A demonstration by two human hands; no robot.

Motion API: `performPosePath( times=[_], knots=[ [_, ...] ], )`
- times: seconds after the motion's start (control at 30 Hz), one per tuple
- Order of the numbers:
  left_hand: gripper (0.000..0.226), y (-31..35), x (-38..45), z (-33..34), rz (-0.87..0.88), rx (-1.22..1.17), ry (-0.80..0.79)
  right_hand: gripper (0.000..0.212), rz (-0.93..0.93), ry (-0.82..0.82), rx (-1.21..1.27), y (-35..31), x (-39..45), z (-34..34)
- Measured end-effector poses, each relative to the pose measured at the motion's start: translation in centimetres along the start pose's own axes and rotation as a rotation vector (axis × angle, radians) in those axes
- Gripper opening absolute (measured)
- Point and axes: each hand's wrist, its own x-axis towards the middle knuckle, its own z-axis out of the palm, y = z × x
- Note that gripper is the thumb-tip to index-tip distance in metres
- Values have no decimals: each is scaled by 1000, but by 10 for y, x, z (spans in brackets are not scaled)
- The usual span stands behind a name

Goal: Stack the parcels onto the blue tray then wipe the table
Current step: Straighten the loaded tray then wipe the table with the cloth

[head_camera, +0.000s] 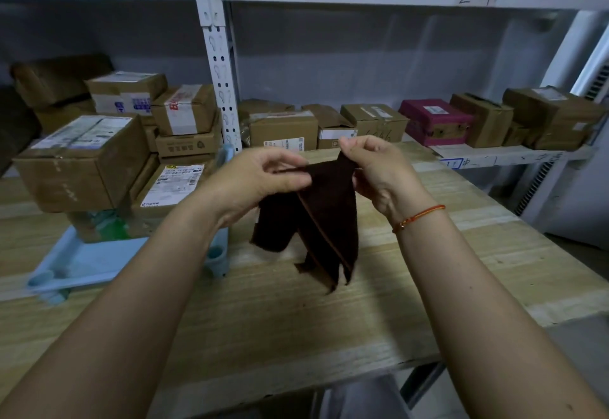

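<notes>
A storeroom lined with white metal shelving [214,56] stood behind a pale wooden table [296,313], and cardboard boxes [375,120] filled the shelf along the back wall; their labels were too blurred to read. The upper shelf was cut off by the top edge, so what sat on it could not be made out.

Above the table's middle both hands held up a dark brown cloth [316,221]. The left hand [260,178] pinched its upper edge between thumb and curled fingers, and the right hand [379,168], a red string bracelet [418,217] on its wrist, pinched a raised corner just beside it. The rest of the cloth hung in folds below the two grips; whether its lowest points touched the table could not be told.

To the left of the left hand sat the blue tray [85,263], its near corner bare. The parcels [85,161] were stacked on its far part, well apart from the cloth. The left forearm hid part of the tray's right rim, and the stack hid how much of the tray lay beneath it.
</notes>
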Motion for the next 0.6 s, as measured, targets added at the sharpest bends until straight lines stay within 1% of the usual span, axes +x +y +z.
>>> performPosePath(
  times=[0.07,0.1,0.13,0.17,0.2,0.23,0.27,0.3,0.33,0.37,0.43,0.5,0.53,0.57,0.6],
  knots=[
    [30,1,-3,4,-59,261,-137,24,-5,4,19,-1,3,3],
    [25,1,-2,5,-66,315,-146,26,-4,0,-6,-1,4,4],
    [19,1,0,7,-52,308,-117,28,-5,-27,-48,-1,3,5],
    [14,2,3,8,-26,261,-66,30,-1,-86,-95,-1,1,5],
    [13,3,8,10,7,201,3,37,8,-172,-138,-1,-2,6],
    [16,6,13,12,44,164,77,49,12,-266,-183,0,-6,6],
    [16,9,18,14,80,160,146,58,-12,-352,-253,3,-12,7],
    [16,11,23,16,106,170,200,58,-64,-429,-337,8,-16,9],
    [14,14,26,18,122,187,230,52,-122,-470,-434,14,-20,13],
    [13,16,29,19,131,213,237,47,-161,-449,-524,21,-20,16],
    [13,20,31,20,140,309,234,37,-174,-315,-625,29,-16,17],
    [9,25,29,12,149,400,293,31,-163,-289,-654,30,-11,12],
    [11,28,28,6,153,421,332,24,-174,-281,-670,29,-10,10],
    [15,30,27,1,154,429,366,22,-197,-238,-706,27,-8,6],
    [17,32,26,-5,152,437,392,28,-225,-180,-763,25,-6,3]
  ],
)
